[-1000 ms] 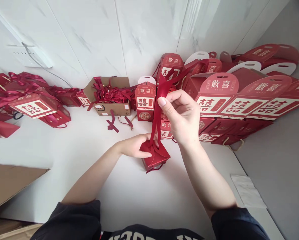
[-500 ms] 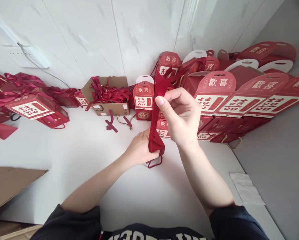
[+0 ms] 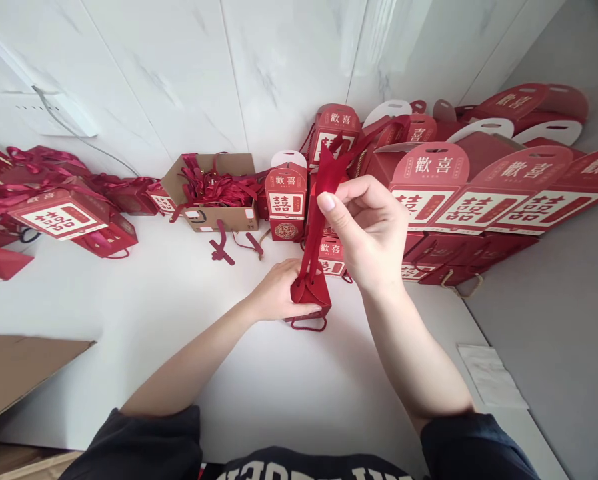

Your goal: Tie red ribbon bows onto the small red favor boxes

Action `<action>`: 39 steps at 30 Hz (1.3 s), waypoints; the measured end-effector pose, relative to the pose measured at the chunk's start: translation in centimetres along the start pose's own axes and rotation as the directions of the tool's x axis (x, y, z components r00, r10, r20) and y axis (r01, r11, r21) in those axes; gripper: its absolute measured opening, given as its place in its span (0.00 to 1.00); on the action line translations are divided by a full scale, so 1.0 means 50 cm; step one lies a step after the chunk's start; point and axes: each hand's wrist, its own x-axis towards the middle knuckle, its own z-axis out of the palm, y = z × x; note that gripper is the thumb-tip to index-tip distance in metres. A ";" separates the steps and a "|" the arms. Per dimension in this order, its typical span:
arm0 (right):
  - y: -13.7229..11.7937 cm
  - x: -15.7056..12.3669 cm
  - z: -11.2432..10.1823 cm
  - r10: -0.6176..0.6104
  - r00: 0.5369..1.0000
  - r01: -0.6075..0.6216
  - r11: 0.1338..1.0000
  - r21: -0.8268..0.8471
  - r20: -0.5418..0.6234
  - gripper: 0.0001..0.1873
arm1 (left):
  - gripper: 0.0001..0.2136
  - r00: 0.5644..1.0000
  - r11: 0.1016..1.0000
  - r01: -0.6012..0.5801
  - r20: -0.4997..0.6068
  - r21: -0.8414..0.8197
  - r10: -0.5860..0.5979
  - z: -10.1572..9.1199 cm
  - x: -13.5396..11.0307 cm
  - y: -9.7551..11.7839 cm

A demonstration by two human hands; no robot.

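My left hand [image 3: 279, 293] is wrapped round a small red gift box [image 3: 312, 298] that stands on the white table [image 3: 179, 300]. A red cord loop hangs from the box's near side. My right hand [image 3: 369, 233], raised above the box, pinches a red ribbon [image 3: 323, 200] between thumb and fingers. The ribbon runs taut from the box top up through that hand, and its free ends stick out above the fingers.
An open cardboard carton [image 3: 213, 193] full of red ribbons stands at the back. Finished red boxes are piled at the left [image 3: 59, 213], and larger red boxes with handles [image 3: 479, 193] are stacked at the right. A cardboard flap [image 3: 23, 367] lies near left; white paper [image 3: 491, 377] lies right.
The small box has turned under my left hand, from flat with its top showing, to edge-on, to upright. My right hand kept the ribbon pulled up and shifted slightly.
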 end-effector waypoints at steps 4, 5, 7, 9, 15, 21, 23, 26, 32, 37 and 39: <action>0.001 0.001 -0.001 -0.014 1.000 0.014 1.000 0.026 -0.004 0.11 | 0.28 0.992 0.983 -0.056 0.100 -0.172 0.074 -0.011 -0.001 -0.017; 0.002 0.002 -0.002 -0.019 1.000 0.019 0.999 0.036 -0.004 0.10 | 0.26 0.987 0.974 -0.042 0.144 -0.222 0.076 -0.018 -0.001 -0.022; 0.004 0.004 -0.005 -0.030 1.000 0.030 0.998 0.055 0.001 0.10 | 0.20 0.968 0.956 0.008 0.243 -0.292 0.066 -0.037 -0.002 -0.032; 0.006 0.006 -0.007 -0.054 0.999 0.054 0.996 0.076 -0.003 0.10 | 0.16 0.947 0.951 0.034 0.315 -0.307 0.068 -0.055 -0.002 -0.040; 0.011 0.007 -0.006 -0.093 0.996 0.093 0.990 0.103 -0.006 0.10 | 0.25 0.965 0.891 0.039 0.249 -0.452 0.084 -0.055 -0.004 -0.056; 0.017 0.008 -0.005 -0.079 0.997 0.079 0.994 0.073 -0.001 0.11 | 0.25 0.966 0.833 0.074 0.247 -0.549 0.078 -0.038 -0.002 -0.069; 0.020 0.009 -0.006 -0.077 0.997 0.076 0.994 0.080 0.001 0.10 | 0.24 0.957 0.822 0.091 0.277 -0.562 0.083 -0.038 -0.001 -0.067; 0.023 0.009 -0.007 -0.075 0.997 0.075 0.993 0.090 0.005 0.10 | 0.19 0.941 0.825 0.123 0.329 -0.552 0.080 -0.039 0.000 -0.060; 0.020 0.010 -0.012 -0.090 0.996 0.090 0.991 0.104 -0.004 0.09 | 0.09 0.961 0.926 -0.065 0.228 -0.371 0.159 -0.041 0.004 -0.050; 0.021 0.014 -0.020 -0.085 0.996 0.082 0.990 0.115 0.017 0.09 | 0.12 0.959 0.948 -0.106 0.221 -0.301 0.178 -0.042 0.005 -0.049; 0.023 0.016 -0.024 -0.081 0.997 0.078 0.990 0.116 0.016 0.09 | 0.13 0.966 0.955 -0.119 0.192 -0.273 0.175 -0.039 0.005 -0.051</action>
